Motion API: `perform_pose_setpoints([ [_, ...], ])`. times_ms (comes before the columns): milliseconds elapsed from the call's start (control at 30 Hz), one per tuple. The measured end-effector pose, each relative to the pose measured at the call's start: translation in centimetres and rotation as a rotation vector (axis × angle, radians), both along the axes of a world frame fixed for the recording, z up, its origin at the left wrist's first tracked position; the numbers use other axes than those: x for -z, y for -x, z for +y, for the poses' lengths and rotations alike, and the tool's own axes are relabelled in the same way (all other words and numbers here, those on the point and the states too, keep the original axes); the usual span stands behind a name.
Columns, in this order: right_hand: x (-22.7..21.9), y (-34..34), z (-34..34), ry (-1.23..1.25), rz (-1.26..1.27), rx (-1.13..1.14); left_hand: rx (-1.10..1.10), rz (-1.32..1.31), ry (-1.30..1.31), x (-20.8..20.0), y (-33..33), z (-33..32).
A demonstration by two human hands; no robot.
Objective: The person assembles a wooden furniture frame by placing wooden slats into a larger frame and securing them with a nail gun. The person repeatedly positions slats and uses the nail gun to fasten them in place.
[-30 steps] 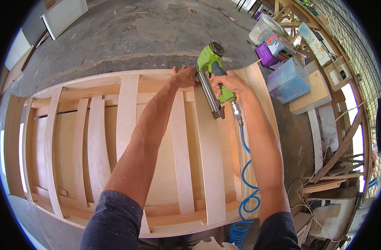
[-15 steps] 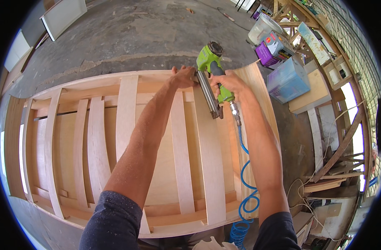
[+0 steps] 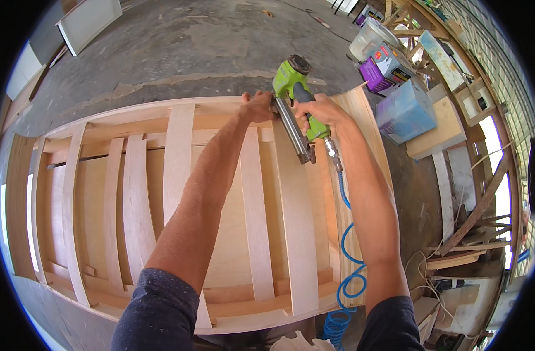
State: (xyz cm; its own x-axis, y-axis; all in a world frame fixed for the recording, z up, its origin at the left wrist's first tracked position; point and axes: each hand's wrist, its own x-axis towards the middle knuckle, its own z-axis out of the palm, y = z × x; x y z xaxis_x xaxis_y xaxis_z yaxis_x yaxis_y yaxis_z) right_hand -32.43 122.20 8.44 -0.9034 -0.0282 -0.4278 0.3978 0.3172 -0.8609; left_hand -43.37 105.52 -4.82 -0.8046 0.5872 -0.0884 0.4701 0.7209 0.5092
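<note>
My right hand (image 3: 324,111) is wrapped round the dark grip of a green pneumatic nail gun (image 3: 288,79). The gun's long metal magazine (image 3: 293,130) slants down over a wide wooden slat (image 3: 298,234), and its nose is at the far end of that slat. Just left of the gun, my left hand (image 3: 257,107) grips the slat's far end at the frame's far rail, fingers bent over the edge. A coiled blue air hose (image 3: 354,281) runs from the gun's metal coupling toward me. The slat lies across a pale wooden frame (image 3: 220,104).
Several more slats (image 3: 255,210) cross the frame to the left. A plywood panel edge (image 3: 370,140) bounds its right side. Beyond stand a blue box-shaped container (image 3: 405,111), a purple-and-white can (image 3: 387,69) and a white bucket (image 3: 372,36). Loose cable (image 3: 434,286) hangs among wood scraps at right.
The nail gun and my right hand have shifted slightly up and to the left. My left hand stays at the slat's far end.
</note>
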Motion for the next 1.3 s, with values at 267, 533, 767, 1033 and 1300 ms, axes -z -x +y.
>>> perform_pose_setpoints([
  [267,-1.7,-10.2,-3.8,-0.089,0.184,0.252,0.037,0.095,-0.080,1.9,0.6,-0.9],
  [533,-13.7,-53.7,-7.8,-0.375,-0.138,0.562,-0.120,0.279,-0.026,3.3,-2.7,2.6],
  [767,-5.8,-78.1,-14.3,-0.751,-0.209,0.836,0.107,0.106,0.399,-2.1,-18.0,2.4],
  [1033,7.4,-82.8,-19.3,-0.601,-0.387,0.689,0.347,0.023,0.317,-4.0,-40.5,-7.0],
  [1300,13.4,-91.1,-17.7,-0.582,-0.447,0.533,0.322,-0.101,-0.022,-7.0,-58.3,-16.1],
])
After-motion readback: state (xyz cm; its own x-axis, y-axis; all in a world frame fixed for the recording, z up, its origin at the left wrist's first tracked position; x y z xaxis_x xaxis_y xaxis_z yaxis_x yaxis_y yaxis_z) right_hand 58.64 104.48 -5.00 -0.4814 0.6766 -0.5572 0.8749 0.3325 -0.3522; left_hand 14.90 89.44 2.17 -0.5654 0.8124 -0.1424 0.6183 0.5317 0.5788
